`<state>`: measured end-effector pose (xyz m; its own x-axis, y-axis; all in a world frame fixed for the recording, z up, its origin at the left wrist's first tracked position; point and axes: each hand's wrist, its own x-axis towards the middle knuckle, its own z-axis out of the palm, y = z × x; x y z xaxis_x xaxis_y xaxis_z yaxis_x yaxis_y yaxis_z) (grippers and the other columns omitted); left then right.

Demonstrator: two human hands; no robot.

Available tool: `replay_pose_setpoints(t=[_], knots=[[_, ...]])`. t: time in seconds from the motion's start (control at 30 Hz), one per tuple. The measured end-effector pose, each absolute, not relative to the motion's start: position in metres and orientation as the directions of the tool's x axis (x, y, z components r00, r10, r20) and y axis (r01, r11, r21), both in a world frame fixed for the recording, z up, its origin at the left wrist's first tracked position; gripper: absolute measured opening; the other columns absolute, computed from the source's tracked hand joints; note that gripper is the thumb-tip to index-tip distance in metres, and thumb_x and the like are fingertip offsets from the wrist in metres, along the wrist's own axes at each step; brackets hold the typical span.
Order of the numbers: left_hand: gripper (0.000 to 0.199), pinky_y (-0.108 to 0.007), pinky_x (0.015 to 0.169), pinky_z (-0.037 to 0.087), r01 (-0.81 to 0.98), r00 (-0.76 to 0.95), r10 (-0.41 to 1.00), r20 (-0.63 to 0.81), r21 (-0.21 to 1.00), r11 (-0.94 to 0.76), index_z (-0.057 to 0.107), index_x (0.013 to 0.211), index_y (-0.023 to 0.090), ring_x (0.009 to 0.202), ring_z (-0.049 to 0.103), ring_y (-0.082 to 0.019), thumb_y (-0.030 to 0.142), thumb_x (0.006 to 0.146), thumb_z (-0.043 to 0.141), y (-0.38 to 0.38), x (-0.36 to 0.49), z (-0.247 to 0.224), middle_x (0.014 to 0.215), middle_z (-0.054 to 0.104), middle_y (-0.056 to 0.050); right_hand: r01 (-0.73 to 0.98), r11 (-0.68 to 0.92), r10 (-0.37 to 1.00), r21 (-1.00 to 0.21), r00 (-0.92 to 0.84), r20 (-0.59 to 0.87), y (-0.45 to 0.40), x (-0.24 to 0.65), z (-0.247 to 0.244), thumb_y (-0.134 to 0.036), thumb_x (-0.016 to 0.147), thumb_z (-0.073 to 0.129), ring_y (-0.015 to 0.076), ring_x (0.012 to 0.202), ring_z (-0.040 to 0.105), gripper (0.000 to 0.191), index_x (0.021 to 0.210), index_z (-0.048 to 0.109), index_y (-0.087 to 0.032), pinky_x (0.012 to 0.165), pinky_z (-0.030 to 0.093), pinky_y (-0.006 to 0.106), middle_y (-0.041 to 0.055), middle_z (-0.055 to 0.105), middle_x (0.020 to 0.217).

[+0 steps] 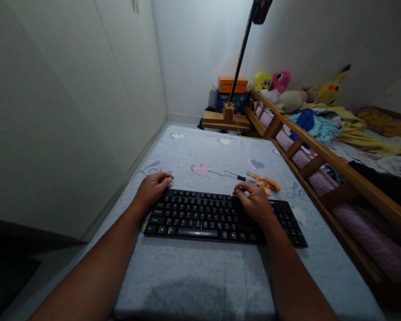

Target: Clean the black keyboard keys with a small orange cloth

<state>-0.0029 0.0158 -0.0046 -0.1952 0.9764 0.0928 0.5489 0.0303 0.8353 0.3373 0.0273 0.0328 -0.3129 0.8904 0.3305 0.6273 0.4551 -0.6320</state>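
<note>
A black keyboard [200, 214] lies flat on the cloth-covered surface [200, 276], its space bar towards me. My left hand [154, 188] is at the keyboard's far left corner, its fingers bent and drawn towards the thumb; anything between them is hidden. Over the far edge, right of the middle, my right hand [255, 203] has thumb and forefinger pinched together. What they grip, if anything, is too small to tell, and this hand covers some of the keys. Just beyond the keyboard lie a thin pale rod [216, 172], tweezers [239, 177] and an orange brush-like item [268, 183].
A wooden bed rail [307, 133] runs along the right, with clothes and plush toys behind it. White cabinet doors [87, 89] stand at the left. Past the far edge are a wooden stand [227, 117] with a dark pole and an orange box [232, 84].
</note>
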Motion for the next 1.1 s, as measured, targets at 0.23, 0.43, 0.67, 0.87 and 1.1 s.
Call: replay_pose_setpoints(t=[0.23,0.43,0.67,0.87,1.1], knots=[[0.04,-0.034,0.074,0.046,0.55,-0.2,0.975,0.095,0.834,0.031,0.074,0.089,0.017,0.076,0.065,-0.024,0.051,0.077,0.058,0.0177,-0.0047,-0.0087,0.081,0.073,-0.005,0.63,0.474,0.881,-0.615,-0.333,0.337,0.0262,0.3373,0.0342,-0.023,0.083,0.052,0.0194,0.069,0.065,0.017,0.072,0.065,-0.021,0.069,0.044,0.029,0.0033,0.071,0.071],[0.038,-0.035,0.077,0.046,0.554,-0.191,0.975,0.11,0.832,0.015,0.074,0.088,0.017,0.081,0.067,-0.025,0.05,0.076,0.058,0.0182,-0.0056,-0.0107,0.084,0.075,-0.006,0.616,0.48,0.877,-0.624,-0.361,0.318,0.0247,0.3369,0.0366,-0.022,0.083,0.052,0.0188,0.068,0.065,0.017,0.073,0.065,-0.02,0.068,0.044,0.029,0.0029,0.07,0.071],[0.038,-0.035,0.076,0.047,0.56,-0.2,0.975,0.097,0.828,0.032,0.075,0.088,0.018,0.079,0.066,-0.025,0.05,0.076,0.058,0.0182,-0.005,-0.009,0.082,0.075,-0.005,0.614,0.483,0.875,-0.624,-0.377,0.305,0.0239,0.3368,0.0379,-0.021,0.084,0.052,0.0174,0.064,0.063,0.019,0.07,0.065,-0.021,0.066,0.043,0.028,0.0013,0.068,0.066],[0.039,-0.035,0.078,0.047,0.564,-0.196,0.975,0.1,0.825,0.028,0.074,0.09,0.017,0.081,0.066,-0.025,0.05,0.077,0.058,0.0185,-0.0061,-0.0104,0.084,0.075,-0.005,0.604,0.477,0.879,-0.639,-0.345,0.33,0.0261,0.3375,0.0333,-0.022,0.085,0.052,0.0185,0.071,0.066,0.018,0.074,0.066,-0.021,0.07,0.045,0.028,0.0025,0.071,0.072],[0.039,-0.035,0.077,0.048,0.563,-0.191,0.975,0.112,0.826,0.015,0.075,0.09,0.018,0.08,0.066,-0.025,0.05,0.077,0.058,0.0185,-0.0063,-0.0107,0.083,0.075,-0.005,0.617,0.447,0.895,-0.648,-0.309,0.323,0.0269,0.3386,0.0315,-0.022,0.084,0.053,0.0201,0.074,0.067,0.017,0.073,0.066,-0.022,0.072,0.046,0.029,0.003,0.073,0.075]])
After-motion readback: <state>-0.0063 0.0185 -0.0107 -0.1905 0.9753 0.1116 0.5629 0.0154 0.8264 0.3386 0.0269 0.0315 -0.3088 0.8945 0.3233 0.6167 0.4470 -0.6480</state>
